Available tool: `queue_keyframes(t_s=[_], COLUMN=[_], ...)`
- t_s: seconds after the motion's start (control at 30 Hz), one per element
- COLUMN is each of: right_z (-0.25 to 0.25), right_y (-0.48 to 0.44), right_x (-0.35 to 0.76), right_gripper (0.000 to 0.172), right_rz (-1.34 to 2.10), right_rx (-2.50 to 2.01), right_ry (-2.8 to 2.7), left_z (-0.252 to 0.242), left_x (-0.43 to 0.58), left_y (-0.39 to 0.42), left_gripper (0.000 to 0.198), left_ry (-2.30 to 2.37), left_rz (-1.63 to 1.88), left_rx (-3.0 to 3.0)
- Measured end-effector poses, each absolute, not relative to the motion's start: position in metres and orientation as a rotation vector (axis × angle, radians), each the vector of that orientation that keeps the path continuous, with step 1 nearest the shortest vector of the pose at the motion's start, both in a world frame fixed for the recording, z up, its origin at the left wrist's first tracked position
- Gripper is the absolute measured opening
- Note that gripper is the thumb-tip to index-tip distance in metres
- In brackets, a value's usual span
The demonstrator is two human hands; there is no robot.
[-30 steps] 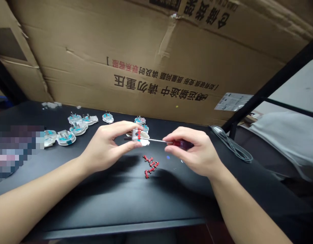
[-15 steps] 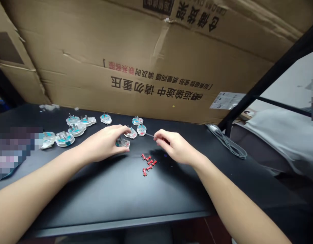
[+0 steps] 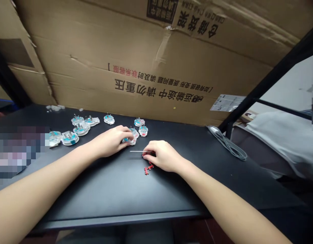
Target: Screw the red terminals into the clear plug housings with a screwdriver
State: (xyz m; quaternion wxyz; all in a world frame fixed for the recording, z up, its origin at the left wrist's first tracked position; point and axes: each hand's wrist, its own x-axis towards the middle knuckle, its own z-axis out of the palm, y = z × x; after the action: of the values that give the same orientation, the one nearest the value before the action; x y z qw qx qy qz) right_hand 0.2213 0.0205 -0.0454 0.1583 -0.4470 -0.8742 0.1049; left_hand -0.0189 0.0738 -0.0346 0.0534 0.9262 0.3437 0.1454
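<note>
The person's left hand [image 3: 111, 142] rests low on the black desk [image 3: 116, 200], its grip curled shut around a clear plastic plug housing [image 3: 129, 139] with teal inner parts, most of which is covered by the fingers. The right hand [image 3: 163, 156] lies just beside it, its grip closed on a thin screwdriver [image 3: 136, 151] whose steel shaft points left, just below the housing and apart from it (the handle is buried in the hand, so only the shaft shows). Small red parts [image 3: 147, 168] lie under the edge of the right hand, partly hidden. Two more clear plug housings [image 3: 143, 130] sit just beyond the hands, and a loose row of similar plug housings [image 3: 81, 128] with metal pins spreads toward the left along the desk's far side. A coiled grey cable [image 3: 226, 144] lies at the far right of the desk. Behind everything stands a large cardboard sheet [image 3: 146, 57] printed with Chinese text, and a black metal bar [image 3: 268, 81] crosses the view at the right.
</note>
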Motion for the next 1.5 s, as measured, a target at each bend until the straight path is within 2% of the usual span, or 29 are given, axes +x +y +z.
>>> queue_keyframes(t_s=[0.3, 0.47, 0.6, 0.7, 0.83, 1.07, 1.2, 1.5], right_z=[-0.045, -0.043, -0.040, -0.038, -0.034, -0.030, -0.028, -0.029], right_y=[0.020, 0.019, 0.017, 0.016, 0.016, 0.020, 0.020, 0.021], right_x=[0.221, 0.221, 0.220, 0.223, 0.229, 0.233, 0.235, 0.238], right_gripper=[0.010, 0.017, 0.015, 0.014, 0.012, 0.013, 0.014, 0.011], right_rz=[0.246, 0.226, 0.235, 0.241, 0.277, 0.312, 0.280, 0.328], right_rx=[-1.255, -1.213, -1.147, -1.114, -1.059, -1.073, -1.105, -1.105], right_ry=[-2.536, -2.544, -2.519, -2.488, -2.403, -2.203, -2.106, -2.040], left_z=[-0.037, -0.026, -0.035, -0.037, -0.027, -0.015, -0.013, -0.011], left_x=[-0.022, -0.042, -0.055, -0.058, -0.062, -0.069, -0.068, -0.061], left_y=[0.073, 0.094, 0.115, 0.118, 0.110, 0.100, 0.092, 0.084], left_gripper=[0.046, 0.055, 0.060, 0.058, 0.069, 0.050, 0.054, 0.041], left_ry=[1.061, 1.523, 1.732, 1.690, 1.563, 1.414, 1.359, 1.413], left_rz=[0.468, 0.637, 0.525, 0.424, 0.354, 0.157, 0.117, 0.124], left_rx=[2.832, 2.764, 2.707, 2.739, 2.816, 2.850, 2.844, 2.715])
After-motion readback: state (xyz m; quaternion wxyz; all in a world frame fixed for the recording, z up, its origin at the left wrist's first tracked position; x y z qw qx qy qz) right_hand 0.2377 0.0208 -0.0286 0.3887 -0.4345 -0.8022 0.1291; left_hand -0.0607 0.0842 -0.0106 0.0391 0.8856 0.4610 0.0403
